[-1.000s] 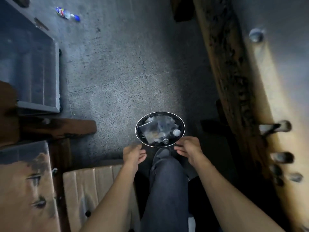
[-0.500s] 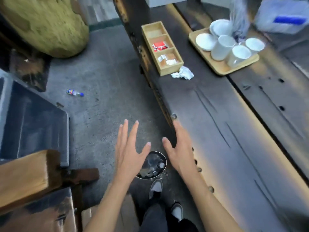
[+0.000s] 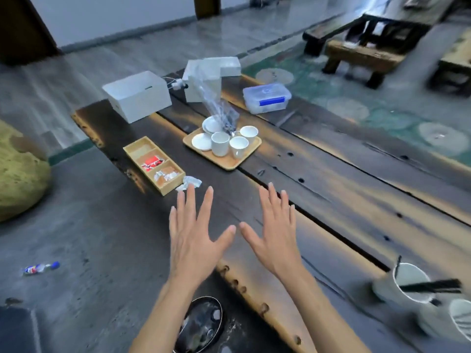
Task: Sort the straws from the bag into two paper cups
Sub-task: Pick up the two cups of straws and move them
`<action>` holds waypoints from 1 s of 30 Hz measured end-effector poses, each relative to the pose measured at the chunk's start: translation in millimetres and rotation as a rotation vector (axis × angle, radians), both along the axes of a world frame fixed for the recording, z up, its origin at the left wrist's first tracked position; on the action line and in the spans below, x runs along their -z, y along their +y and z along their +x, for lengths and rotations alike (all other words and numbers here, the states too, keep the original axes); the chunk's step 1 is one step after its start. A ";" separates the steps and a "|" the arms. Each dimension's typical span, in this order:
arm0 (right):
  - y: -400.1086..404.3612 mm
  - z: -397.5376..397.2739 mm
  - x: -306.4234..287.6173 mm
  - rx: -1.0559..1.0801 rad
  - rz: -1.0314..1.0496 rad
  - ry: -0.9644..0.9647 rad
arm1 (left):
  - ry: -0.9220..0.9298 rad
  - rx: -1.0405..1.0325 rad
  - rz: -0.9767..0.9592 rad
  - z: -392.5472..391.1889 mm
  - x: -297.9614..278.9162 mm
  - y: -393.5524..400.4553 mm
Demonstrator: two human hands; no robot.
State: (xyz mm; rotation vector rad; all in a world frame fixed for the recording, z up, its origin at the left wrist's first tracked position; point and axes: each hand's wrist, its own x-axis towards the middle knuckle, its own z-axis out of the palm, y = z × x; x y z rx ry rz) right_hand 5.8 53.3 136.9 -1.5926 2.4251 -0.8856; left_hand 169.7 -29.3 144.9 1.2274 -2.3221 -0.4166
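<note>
— Hands?
— Left hand (image 3: 196,240) and right hand (image 3: 274,235) spread flat, empty, above the near worktop (image 3: 331,200) edge.
— Straws?
— Black straws (image 3: 430,287) in paper cups (image 3: 405,284), near right. Clear bag (image 3: 216,103) upright, far, on the tray (image 3: 224,159).

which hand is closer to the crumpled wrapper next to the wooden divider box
Left. The left hand has fingertips just below the crumpled wrapper; the right hand is farther off to its right.

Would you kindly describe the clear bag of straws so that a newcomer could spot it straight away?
Start at the long dark wooden table and find the pale wooden tray holding white cups and saucers. The bag of straws stands at the far side of that tray, rising above the cups. It is the only clear, crinkled plastic thing there, tall and narrow, with dark straws bunched at its bottom.
</note>
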 end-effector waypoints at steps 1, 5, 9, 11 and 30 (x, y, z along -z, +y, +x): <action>13.4 -14.8 -1.3 0.049 -0.012 -0.014 | 0.001 0.040 -0.005 -16.7 -3.4 5.0; 77.4 -72.7 -8.2 0.238 -0.039 -0.012 | 0.035 0.200 -0.001 -89.8 -14.4 39.7; 153.5 -125.4 -14.0 0.417 -0.060 -0.039 | 0.066 0.372 0.031 -163.5 -16.9 95.1; 194.5 -149.7 -13.8 0.510 -0.065 -0.048 | 0.072 0.457 0.050 -199.1 -16.6 127.9; 350.6 -202.9 44.2 0.931 -0.237 -0.309 | 0.112 0.581 0.461 -300.3 57.5 241.2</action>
